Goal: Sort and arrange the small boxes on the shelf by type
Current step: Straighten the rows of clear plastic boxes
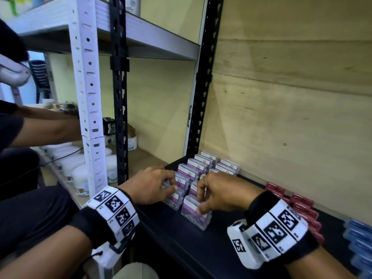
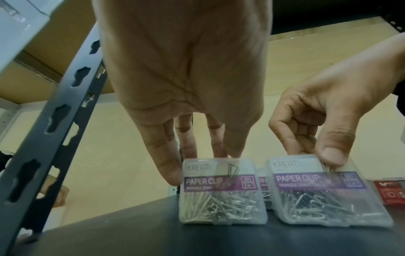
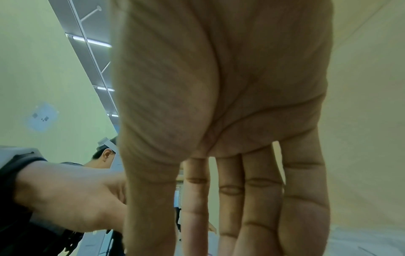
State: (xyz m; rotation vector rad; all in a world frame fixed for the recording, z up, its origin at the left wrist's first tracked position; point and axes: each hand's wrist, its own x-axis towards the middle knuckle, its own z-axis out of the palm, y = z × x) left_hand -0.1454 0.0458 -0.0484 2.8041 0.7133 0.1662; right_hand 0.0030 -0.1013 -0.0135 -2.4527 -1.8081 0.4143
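Two clear plastic boxes of paper clips stand upright at the front of a dark shelf [image 1: 201, 248]. Each has a white top strip printed KREATI, a purple band reading PAPER CLIP, and a heap of silver clips showing through the lower half.

The left hand [image 1: 150, 187] has its grip on the left box [image 2: 222, 192]: the fingers reach down over the top edge and the thumb presses against the box's left side, so the box is pinched between them. The box stands on the shelf.

The right hand [image 1: 223, 192] holds the right box [image 2: 328, 192], just beside the left one. Its thumb lies on the front label and the curled fingers go over the top edge behind, a closed pinch on the upper part of the box. This box is slightly tilted in the left wrist view, with its base at the shelf.

Behind the two boxes, more boxes of the same purple kind [image 1: 201, 164] stand in two rows running back toward the wooden wall [image 1: 291, 97]. To the right along the shelf lies a row of red boxes [image 1: 302, 206], and further right a stack of blue boxes [image 1: 360, 238].

In the right wrist view the palm fills the picture and the box is hidden.

On the next shelf to the left, another person's arm [image 1: 46, 127] reaches among white tubs [image 1: 80, 174].
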